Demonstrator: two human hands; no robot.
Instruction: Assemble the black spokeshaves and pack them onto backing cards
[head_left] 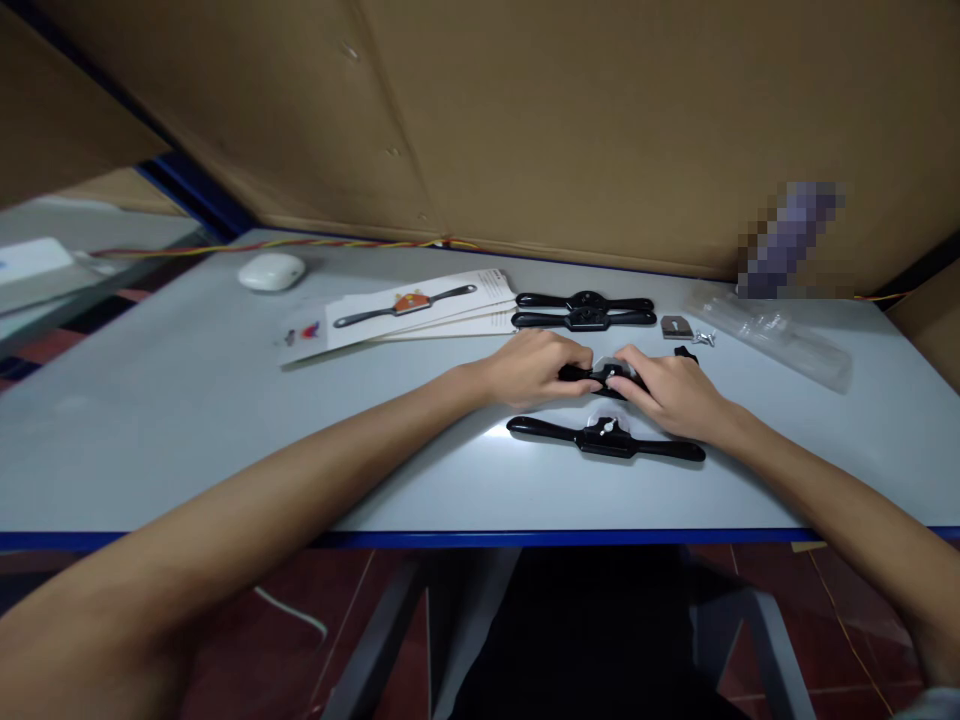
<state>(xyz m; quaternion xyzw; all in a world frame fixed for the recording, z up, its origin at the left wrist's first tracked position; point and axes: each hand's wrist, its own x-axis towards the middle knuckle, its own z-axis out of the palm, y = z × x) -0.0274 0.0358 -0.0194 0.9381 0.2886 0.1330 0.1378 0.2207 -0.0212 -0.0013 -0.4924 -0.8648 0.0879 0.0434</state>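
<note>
Over the middle of the table, my left hand (536,368) is closed round one handle of a black spokeshave (611,388). From the other side my right hand (671,392) grips the same tool, its thumb and fingers pressed at the silvery blade and small screw in the centre. The far handle's tip shows beyond the right hand. Closer to the front edge lies a second spokeshave (615,445), a shiny blade on it. Behind my hands rest two black spokeshave bodies, a rear one (586,301) and a front one (590,319). Right of them are a loose blade (676,328) and small screws (704,339).
Printed cards (360,340) with a spokeshave picture lie left of the tools. Clear plastic packaging (795,350) is at the right, below a pixelated purple object (791,240). A white rounded object (271,271) sits back left. A cardboard wall (570,130) closes the rear.
</note>
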